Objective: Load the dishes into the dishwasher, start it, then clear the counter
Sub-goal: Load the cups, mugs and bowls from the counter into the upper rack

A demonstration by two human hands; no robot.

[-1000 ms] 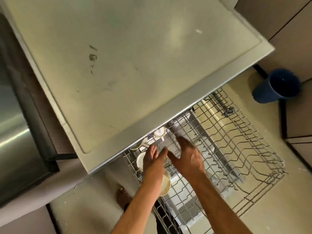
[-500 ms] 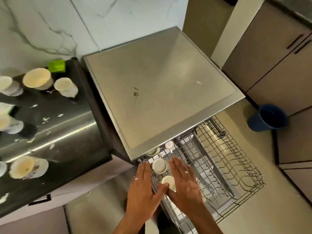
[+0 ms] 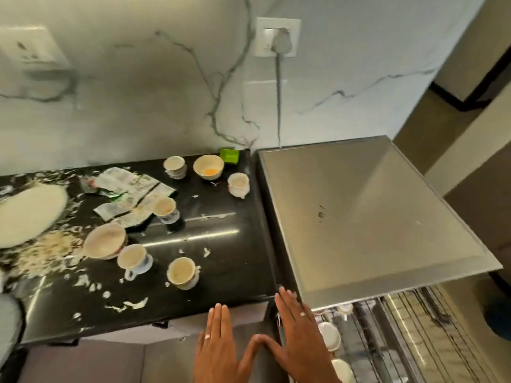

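Observation:
The steel dishwasher stands at the right with its wire rack pulled out below. White cups sit upside down in the rack's left side. My left hand and my right hand hover flat, fingers together, empty, at the counter's front edge by the dishwasher's corner. On the black counter stand several dirty cups, one nearest my hands, another left of it. Two bowls stand there too, one beside the cups and one with yellow residue at the back.
Food scraps and spilled grains cover the counter's left half, with torn paper wrappers and a white plate. A green box sits by the marble wall. A plugged socket is above the dishwasher. A blue bin stands on the floor at the right.
My view has swung up and left from the rack to the counter. Both hands have drawn back out of the rack, empty, toward the counter's front edge.

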